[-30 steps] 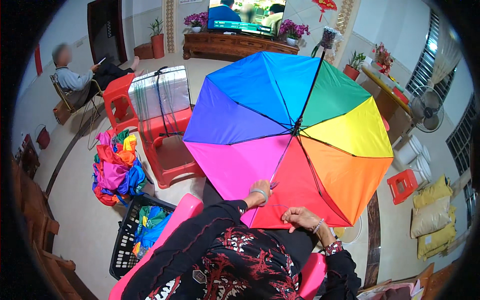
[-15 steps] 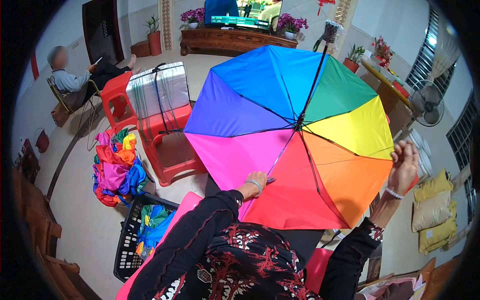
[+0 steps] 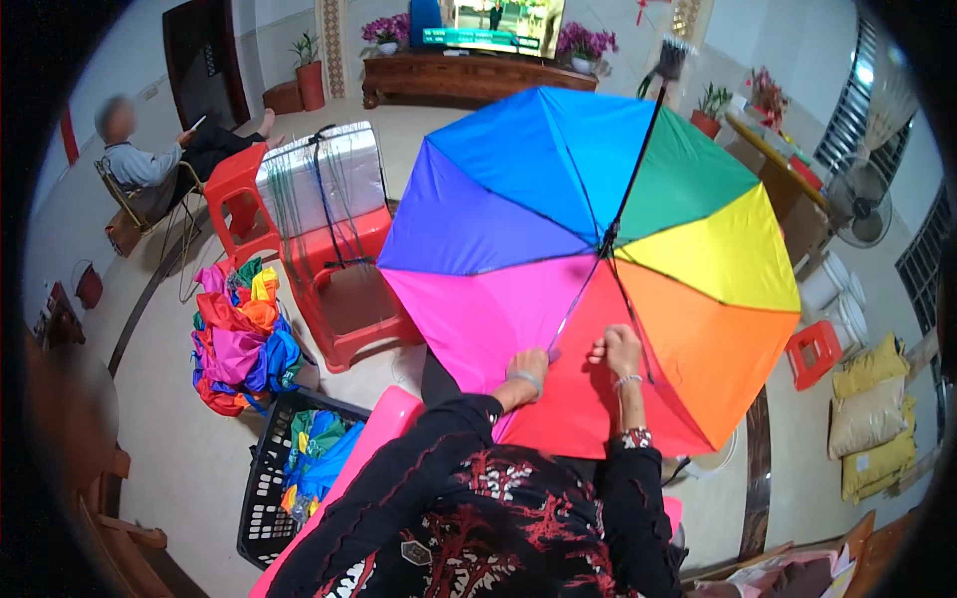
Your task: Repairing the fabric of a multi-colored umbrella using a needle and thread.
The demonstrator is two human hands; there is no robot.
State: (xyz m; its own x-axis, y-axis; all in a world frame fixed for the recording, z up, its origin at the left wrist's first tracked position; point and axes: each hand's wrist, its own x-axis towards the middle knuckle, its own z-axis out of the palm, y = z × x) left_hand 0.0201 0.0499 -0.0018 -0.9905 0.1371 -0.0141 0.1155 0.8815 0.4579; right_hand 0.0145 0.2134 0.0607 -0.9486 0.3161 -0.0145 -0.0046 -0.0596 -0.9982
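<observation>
A rainbow-coloured umbrella is spread open in front of me, its inner side and dark ribs facing up. Its shaft leans away toward the far right, with a dark handle at the top. My left hand grips the canopy at a rib on the seam between the pink and red panels. Over the red panel, my right hand is closed with fingers curled, a little right of the left hand. Whatever its fingertips hold is too small to make out.
Left, a silver box draped with threads rests on a red stool. Nearer are a pile of colourful fabric and a black basket. A seated person is far left. A fan and yellow sacks stand right.
My right hand has swung in from beyond the umbrella's right edge to over the red panel. My left hand stays on the seam. The view has shifted slightly.
</observation>
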